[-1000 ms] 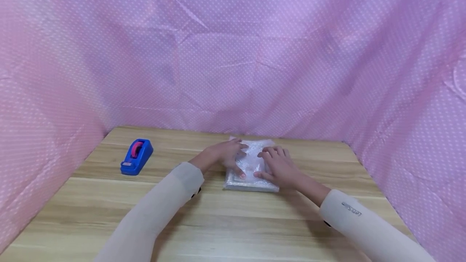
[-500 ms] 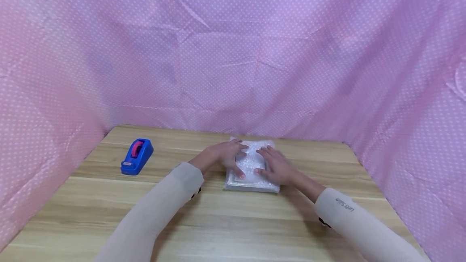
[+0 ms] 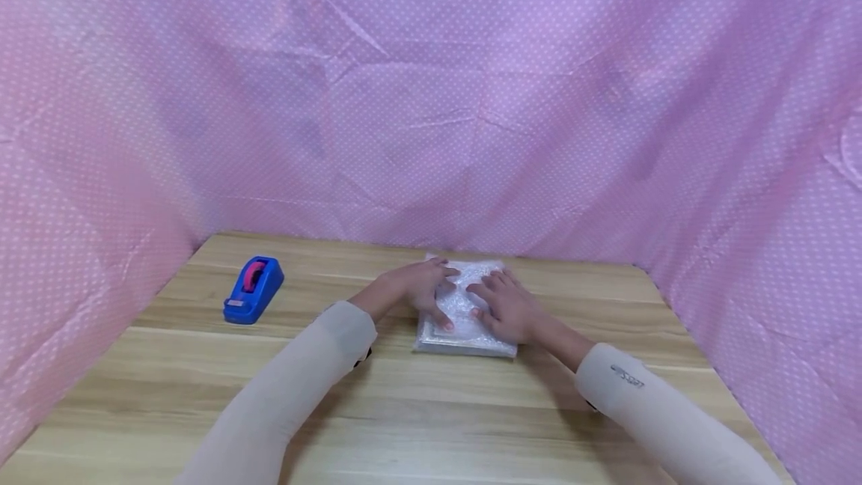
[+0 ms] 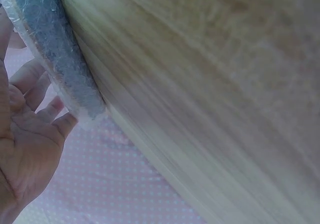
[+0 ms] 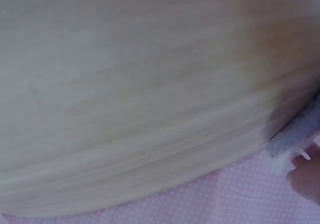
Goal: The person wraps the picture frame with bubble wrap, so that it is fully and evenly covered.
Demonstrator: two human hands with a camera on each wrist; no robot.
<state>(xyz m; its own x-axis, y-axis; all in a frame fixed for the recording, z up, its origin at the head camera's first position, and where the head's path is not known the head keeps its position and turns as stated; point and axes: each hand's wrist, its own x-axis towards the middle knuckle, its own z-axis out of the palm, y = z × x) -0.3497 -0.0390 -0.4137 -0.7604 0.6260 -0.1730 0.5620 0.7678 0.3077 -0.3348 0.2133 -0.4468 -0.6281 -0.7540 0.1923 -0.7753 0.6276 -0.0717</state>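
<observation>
A flat rectangular package in clear bubble wrap [image 3: 465,304] lies on the wooden table [image 3: 404,410], toward its back edge. A pale frame-like border shows through the wrap near its front. My left hand [image 3: 423,289] rests on the package's left side, thumb and fingers spread over the top. In the left wrist view, fingertips of the left hand [image 4: 35,134] touch the wrap along one edge. On the right side, my right hand [image 3: 515,311] presses the top with spread, slightly bent fingers. Only part of the right hand [image 5: 306,176] shows at the right wrist view's edge.
A blue tape dispenser [image 3: 265,296] with a pink roll [image 3: 254,276] stands at the table's back left. Pink dotted cloth [image 3: 431,133] hangs behind the table and along both sides.
My right hand has slid slightly left over the wrap, its fingers shifting on the top. The left hand, the package and the tape dispenser stay in place.
</observation>
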